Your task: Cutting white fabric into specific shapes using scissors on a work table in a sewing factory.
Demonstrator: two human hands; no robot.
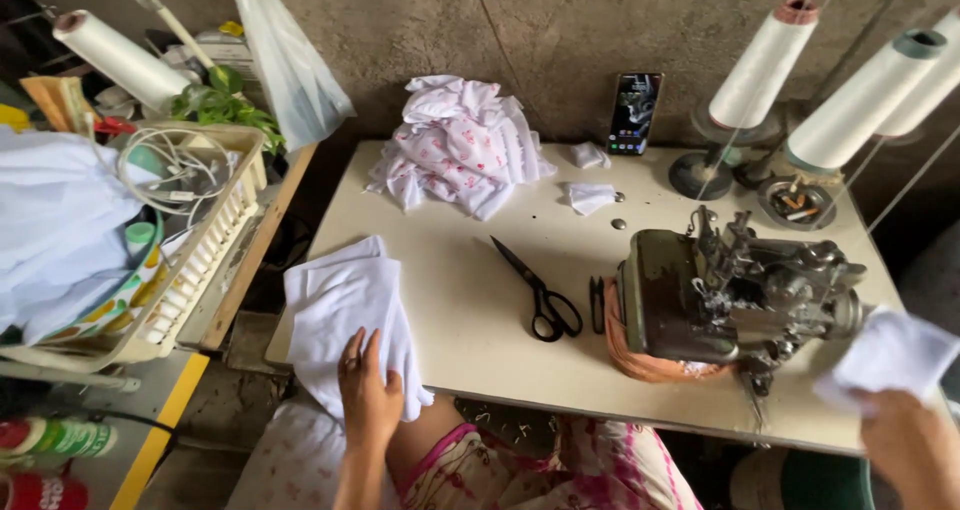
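Soft white folded cloth (345, 315) drapes the tabletop's (470, 320) near-left edge, left hand (368, 395) flat on it, fingers spread; right hand (905, 440) pinches a small white fabric piece (890, 355) beside the grey metal sewing machine (730, 295); black scissors (538, 292) between.

A grey metal overlock sewing machine (735, 295) stands on the right part of the cream worktable (460, 320). Just left of the machine lie small black thread snips (597, 303), then large black-handled scissors (540, 292). Behind the machine stand three tall white thread cones (765, 65), with a black smartphone (635, 113) propped against the wall to their left. Far left of the machine, at the table's back edge, sits a heap of white fabric with pink print (458, 142). Well left of the machine, off the table, a cream plastic basket (205, 260) holds white cables (165, 170).
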